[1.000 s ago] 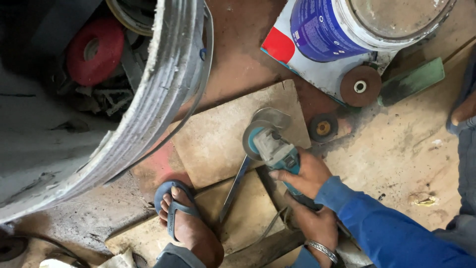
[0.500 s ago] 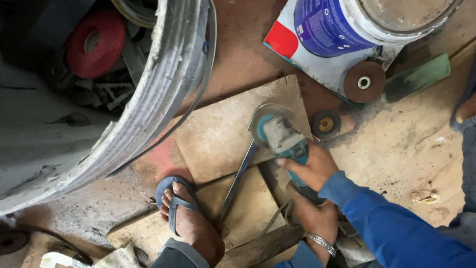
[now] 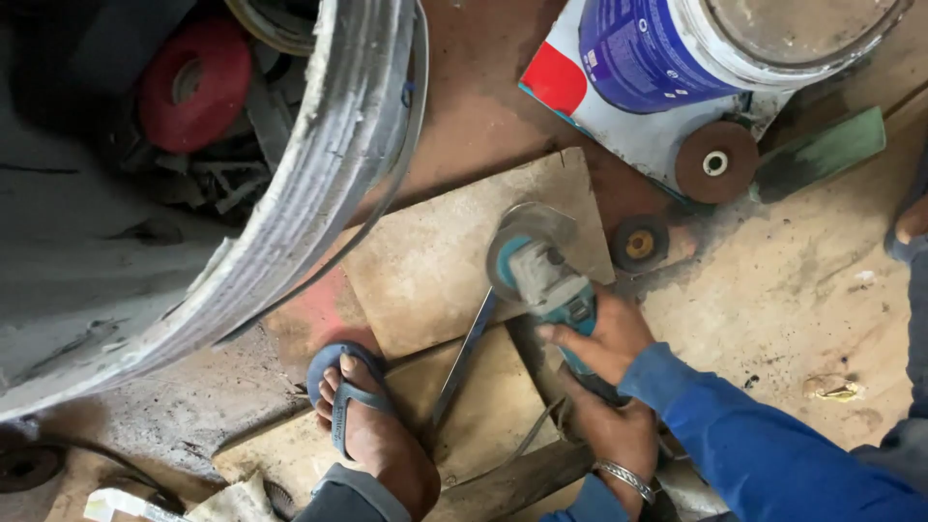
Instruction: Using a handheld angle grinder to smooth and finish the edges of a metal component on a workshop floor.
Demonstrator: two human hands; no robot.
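we grip one angle grinder with our right hand and left hand; two loose discs lie nearby.

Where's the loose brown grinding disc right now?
In the head view, upper right: the brown grinding disc lies flat on the floor just below the blue paint bucket, beside a green board, up and right of the angle grinder.

I crouch on a bare, dusty floor, brown and stained reddish in patches. Flat wooden boards lie on it. A big grey curved drum rises at my left, junk inside, maybe scrap metal. A blue paint bucket stands ahead. Daylight looks soft and even.
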